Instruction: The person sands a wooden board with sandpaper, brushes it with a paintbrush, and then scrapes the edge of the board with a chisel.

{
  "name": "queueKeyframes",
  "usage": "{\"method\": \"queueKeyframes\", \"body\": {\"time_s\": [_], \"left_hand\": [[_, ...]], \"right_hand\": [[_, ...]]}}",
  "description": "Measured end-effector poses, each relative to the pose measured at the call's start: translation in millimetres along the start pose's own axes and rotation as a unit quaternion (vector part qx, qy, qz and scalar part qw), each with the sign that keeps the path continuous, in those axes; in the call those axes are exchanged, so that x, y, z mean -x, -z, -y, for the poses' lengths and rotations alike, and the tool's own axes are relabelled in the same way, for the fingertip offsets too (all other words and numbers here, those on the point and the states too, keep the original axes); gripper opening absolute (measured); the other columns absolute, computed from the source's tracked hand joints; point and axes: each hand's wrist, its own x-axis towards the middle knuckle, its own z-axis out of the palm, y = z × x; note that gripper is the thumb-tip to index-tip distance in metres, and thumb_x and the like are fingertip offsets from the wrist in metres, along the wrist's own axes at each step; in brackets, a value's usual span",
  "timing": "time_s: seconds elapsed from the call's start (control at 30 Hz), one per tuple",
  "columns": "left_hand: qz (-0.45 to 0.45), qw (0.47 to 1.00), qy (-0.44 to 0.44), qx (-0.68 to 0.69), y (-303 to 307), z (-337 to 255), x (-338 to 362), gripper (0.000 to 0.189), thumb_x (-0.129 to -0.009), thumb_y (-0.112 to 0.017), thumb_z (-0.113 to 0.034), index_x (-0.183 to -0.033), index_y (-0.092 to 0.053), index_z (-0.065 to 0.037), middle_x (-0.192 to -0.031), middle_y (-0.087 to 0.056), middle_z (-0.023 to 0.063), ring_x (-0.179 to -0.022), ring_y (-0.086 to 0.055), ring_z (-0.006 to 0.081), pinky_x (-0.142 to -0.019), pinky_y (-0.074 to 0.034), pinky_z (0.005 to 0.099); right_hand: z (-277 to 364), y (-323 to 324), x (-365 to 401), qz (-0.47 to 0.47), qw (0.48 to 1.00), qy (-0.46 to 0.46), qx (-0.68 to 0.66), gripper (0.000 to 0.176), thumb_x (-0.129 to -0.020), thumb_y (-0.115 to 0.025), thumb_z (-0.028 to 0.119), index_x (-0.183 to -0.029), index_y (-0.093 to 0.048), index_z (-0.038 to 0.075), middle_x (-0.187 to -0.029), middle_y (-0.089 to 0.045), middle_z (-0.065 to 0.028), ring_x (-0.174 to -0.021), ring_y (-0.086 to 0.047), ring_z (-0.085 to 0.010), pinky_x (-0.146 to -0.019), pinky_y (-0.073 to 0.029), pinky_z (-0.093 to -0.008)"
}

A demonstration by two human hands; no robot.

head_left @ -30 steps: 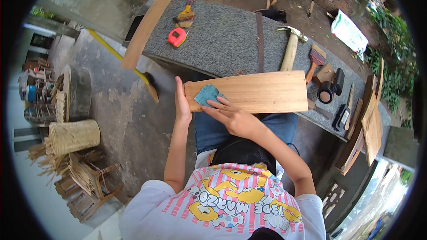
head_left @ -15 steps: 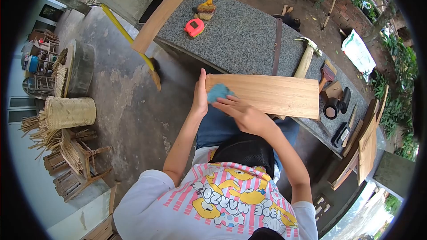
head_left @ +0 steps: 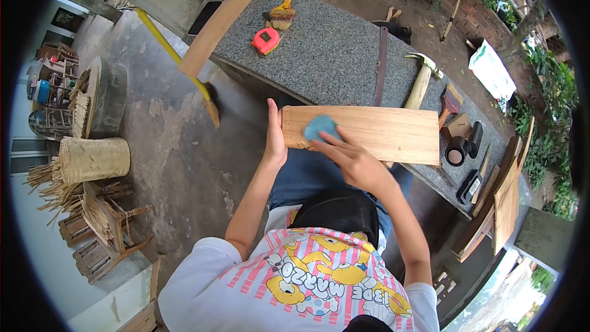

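A light wooden board [head_left: 387,132] lies across my lap, its right part over the edge of the grey stone table. My left hand [head_left: 276,135] grips the board's left end, palm against the edge and fingers partly hidden. On the board's upper face, left of its middle, my right hand [head_left: 353,160] presses a blue-green piece of cloth or abrasive [head_left: 321,128] under its fingertips.
On the stone table [head_left: 332,43] are a red tape measure [head_left: 265,41], brushes, a hammer [head_left: 420,80], a dark metal strip [head_left: 381,64] and a black tool [head_left: 464,144]. A curved plank [head_left: 227,18] overhangs its left end. More boards [head_left: 507,209] lean at the right.
My right hand and the blue-green piece have moved right along the board, away from its left end. My left hand stays at that end.
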Motion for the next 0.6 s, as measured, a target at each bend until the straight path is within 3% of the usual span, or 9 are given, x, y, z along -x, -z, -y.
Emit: {"method": "queueKeyframes", "body": {"time_s": [0.17,0.23,0.43,0.6], "left_hand": [[-0.033,0.999,-0.004,0.020,0.1,-3.0,4.5,0.076,-0.094,-0.025,-0.072,-0.102,-0.061,-0.006,-0.095,-0.062,0.0023,-0.093,-0.055,0.0104,-0.090,-0.040,0.0257],[-0.019,0.999,-0.032,-0.012,0.8,-9.8,5.5,0.074,-0.095,-0.025,-0.071,-0.097,-0.061,-0.006,-0.092,-0.063,0.0027,-0.088,-0.058,0.0100,-0.085,-0.043,0.0263],[-0.021,0.999,-0.035,-0.027,12.7,6.4,-4.0,0.075,-0.095,-0.022,-0.072,-0.094,-0.060,-0.007,-0.088,-0.063,0.0017,-0.086,-0.057,0.0100,-0.085,-0.041,0.0253],[-0.016,0.998,-0.053,-0.022,1.0,4.7,3.7,0.078,-0.094,-0.020,-0.074,-0.094,-0.060,-0.006,-0.090,-0.064,0.0022,-0.089,-0.059,0.0103,-0.085,-0.043,0.0256]], "right_hand": [[5.4,-22.3,-35.9,0.021,0.998,0.067,-0.010,0.063,-0.069,-0.057,-0.007,-0.132,-0.049,-0.003,-0.123,-0.061,-0.0191,-0.127,-0.051,-0.0298,-0.114,-0.033,-0.0467],[1.8,-4.1,-15.8,0.021,1.000,0.015,-0.006,0.062,-0.070,-0.057,-0.006,-0.132,-0.051,-0.002,-0.125,-0.060,-0.0191,-0.126,-0.052,-0.0299,-0.114,-0.034,-0.0465],[-25.3,43.5,57.2,-0.063,0.987,-0.149,0.022,0.064,-0.069,-0.049,-0.015,-0.131,-0.053,0.000,-0.130,-0.058,-0.0165,-0.129,-0.048,-0.0324,-0.115,-0.030,-0.0482],[-10.2,-2.7,-4.6,-0.062,0.995,-0.072,-0.006,0.070,-0.069,-0.049,-0.015,-0.137,-0.046,0.000,-0.135,-0.054,-0.0162,-0.133,-0.044,-0.0303,-0.116,-0.028,-0.0488]]}}
